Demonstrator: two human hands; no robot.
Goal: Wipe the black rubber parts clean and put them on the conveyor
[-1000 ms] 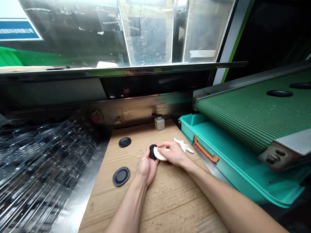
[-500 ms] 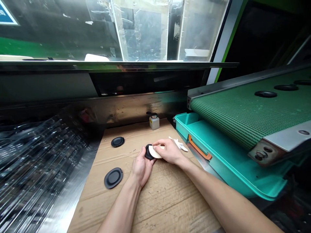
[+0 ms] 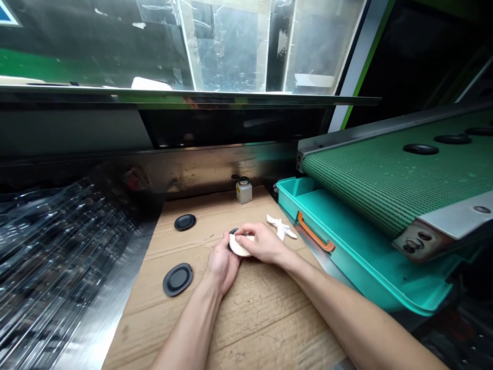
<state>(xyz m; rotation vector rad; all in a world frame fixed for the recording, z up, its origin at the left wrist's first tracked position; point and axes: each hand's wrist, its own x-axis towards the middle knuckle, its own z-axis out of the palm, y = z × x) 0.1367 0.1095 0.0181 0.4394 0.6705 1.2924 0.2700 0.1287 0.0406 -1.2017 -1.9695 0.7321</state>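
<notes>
Over the middle of the cardboard sheet [image 3: 269, 318], my left hand [image 3: 223, 264] holds a black round part [image 3: 233, 232], mostly hidden by a cream-coloured pad. My right hand [image 3: 262, 242] grips that cream pad [image 3: 239, 246] and presses it against the black part. Two more black discs lie on the cardboard to the left: a smaller-looking one [image 3: 185, 222] farther back and another [image 3: 177, 279] nearer. A crumpled white cloth or glove-like piece [image 3: 282, 227] rests right of my right hand. A small bottle [image 3: 244, 191] with a dark cap stands at the back.
At the right, a teal tray [image 3: 346, 257] with an orange handle [image 3: 316, 234] sits under a green conveyor belt [image 3: 377, 174] carrying several black discs [image 3: 420, 149]. Clear plastic packaging [image 3: 57, 267] covers the left side. A metal ledge [image 3: 215, 167] runs behind.
The cream pad has moved left and slightly down over the black part, covering more of it. My right hand has shifted with it. The view has tilted slightly.
</notes>
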